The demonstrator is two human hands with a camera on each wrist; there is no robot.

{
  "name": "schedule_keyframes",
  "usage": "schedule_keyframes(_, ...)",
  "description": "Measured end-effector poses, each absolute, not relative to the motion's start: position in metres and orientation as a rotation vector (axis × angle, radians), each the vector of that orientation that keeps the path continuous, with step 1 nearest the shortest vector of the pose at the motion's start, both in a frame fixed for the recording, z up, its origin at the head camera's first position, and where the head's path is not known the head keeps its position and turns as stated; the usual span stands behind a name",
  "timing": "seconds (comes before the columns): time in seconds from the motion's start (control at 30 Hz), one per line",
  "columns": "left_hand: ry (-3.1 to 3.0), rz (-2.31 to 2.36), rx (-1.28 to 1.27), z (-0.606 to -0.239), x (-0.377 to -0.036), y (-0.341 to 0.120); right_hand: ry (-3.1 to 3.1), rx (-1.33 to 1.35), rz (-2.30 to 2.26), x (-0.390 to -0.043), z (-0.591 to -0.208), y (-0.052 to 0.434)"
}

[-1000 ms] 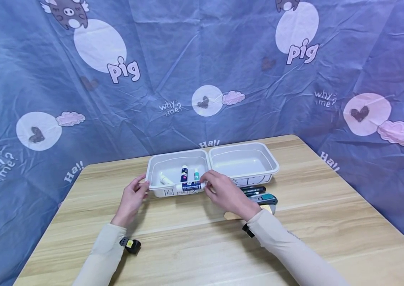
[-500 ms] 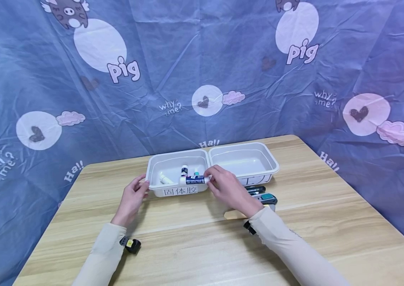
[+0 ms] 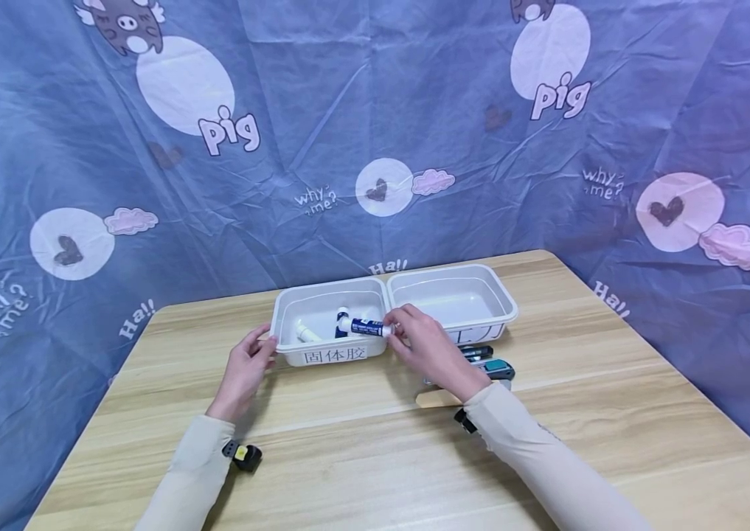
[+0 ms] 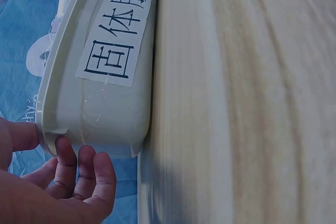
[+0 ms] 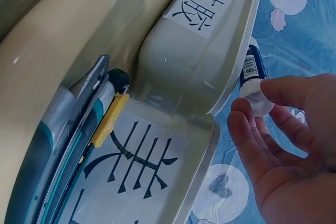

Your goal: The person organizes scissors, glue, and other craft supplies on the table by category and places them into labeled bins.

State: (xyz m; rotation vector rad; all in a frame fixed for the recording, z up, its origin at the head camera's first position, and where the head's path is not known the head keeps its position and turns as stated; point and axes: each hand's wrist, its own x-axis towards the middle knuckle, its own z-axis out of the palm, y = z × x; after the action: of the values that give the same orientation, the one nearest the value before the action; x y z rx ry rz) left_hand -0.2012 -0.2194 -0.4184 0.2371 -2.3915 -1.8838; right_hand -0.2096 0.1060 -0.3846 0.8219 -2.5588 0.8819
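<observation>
Now the right hand (image 3: 424,346), pinching the blue-and-white glue stick tube (image 3: 366,327), has lifted it from the near rim to over the left white plastic tray (image 3: 285,313), while the left hand (image 3: 246,366) grips that tray's left corner on the wooden bench (image 3: 361,450).

Two bins (image 3: 452,304) side by side; glue sticks (image 3: 342,322) in the left, knives (image 3: 489,363) before the right

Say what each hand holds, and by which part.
Right hand pinches a glue stick by its white end. Left hand grips the left bin by its corner rim.
</observation>
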Motion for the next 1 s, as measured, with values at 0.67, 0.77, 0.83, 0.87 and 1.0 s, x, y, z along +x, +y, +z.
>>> schedule_keyframes(0.67, -2.405, -1.879, 0.263, -0.4187, -0.1998, -0.218, -2.558, 0.792, 0.868, -0.2115, -0.3877, 0.1071)
schedule_keyframes(0.77, -2.4, -1.879, 0.264, -0.4193, -0.2001, -0.2181, -2.553, 0.805, 0.859, -0.2117, -0.3878, 0.1068)
schedule_keyframes(0.83, -2.399, -1.877, 0.26, -0.4198, -0.2004, -0.2182, -2.549, 0.814, 0.855, -0.2119, -0.3875, 0.1068)
schedule_keyframes(0.87, -2.401, -1.874, 0.259, -0.42, -0.2006, -0.2184, -2.548, 0.818, 0.852, -0.2119, -0.3872, 0.1069)
schedule_keyframes(1.0, -2.407, -1.869, 0.256, -0.4198, -0.2004, -0.2186, -2.549, 0.831, 0.837, -0.2123, -0.3868, 0.1075)
